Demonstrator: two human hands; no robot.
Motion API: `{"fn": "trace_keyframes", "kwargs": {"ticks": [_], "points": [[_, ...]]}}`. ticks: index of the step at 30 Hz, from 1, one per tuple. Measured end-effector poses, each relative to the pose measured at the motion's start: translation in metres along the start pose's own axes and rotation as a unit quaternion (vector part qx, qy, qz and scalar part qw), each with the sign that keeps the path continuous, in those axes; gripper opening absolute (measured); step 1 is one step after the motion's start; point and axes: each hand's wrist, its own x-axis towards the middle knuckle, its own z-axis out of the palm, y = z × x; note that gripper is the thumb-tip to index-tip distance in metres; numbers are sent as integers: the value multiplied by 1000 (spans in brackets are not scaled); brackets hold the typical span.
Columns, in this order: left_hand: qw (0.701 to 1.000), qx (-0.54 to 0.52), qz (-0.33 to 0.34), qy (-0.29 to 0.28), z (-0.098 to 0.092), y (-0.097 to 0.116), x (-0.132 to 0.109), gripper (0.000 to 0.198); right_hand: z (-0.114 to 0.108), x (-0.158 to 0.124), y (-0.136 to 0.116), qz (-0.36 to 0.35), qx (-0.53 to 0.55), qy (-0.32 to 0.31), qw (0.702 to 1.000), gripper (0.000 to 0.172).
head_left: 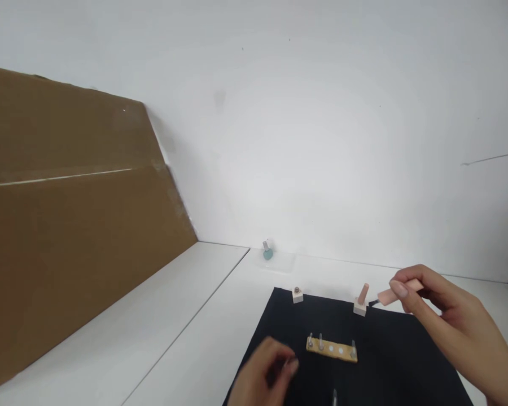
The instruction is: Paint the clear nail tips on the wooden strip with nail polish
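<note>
My right hand [440, 321] pinches a nail polish brush [400, 291] by its pink cap. Its dark bristles point left, close beside a squarish pale bottle with a pink cap [363, 300]; whether they touch cannot be told. My left hand [265, 375] is blurred and closed at the lower middle, thumb and finger together around something small and dark that I cannot make out. Right of it lies a tan strip [335, 349] with several clear upright pegs and white dots. An uncapped pale bottle [297, 294] stands at the mat's far left corner.
A black mat [389, 361] covers part of the white table [186, 316]. On it, a clear upright piece [334, 397] shows at the bottom edge. A teal bottle [267, 251] stands near the wall by a clear flat sheet [281, 262]. Brown cardboard [76, 225] leans at left.
</note>
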Motion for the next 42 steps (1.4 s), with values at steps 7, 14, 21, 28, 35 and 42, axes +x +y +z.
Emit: {"fn": "trace_keyframes", "kwargs": {"ticks": [7, 14, 21, 28, 35, 42], "points": [[998, 36, -44, 19, -6, 12, 113, 41, 10, -6, -12, 35, 44, 10, 998, 36], [999, 28, -31, 31, 10, 6, 118, 11, 16, -1, -6, 0, 40, -41, 998, 33], [993, -64, 89, 46, -5, 64, 93, 23, 45, -12, -10, -72, 27, 84, 993, 27], [979, -121, 140, 84, -7, 71, 65, 27, 71, -17, -5, -214, -6, 98, 972, 20], [977, -103, 173, 78, -9, 75, 57, 28, 73, -14, -12, -238, 22, 82, 967, 16], [972, -101, 194, 81, -9, 78, 55, 30, 75, -14, -9, -251, -11, 76, 965, 12]]}}
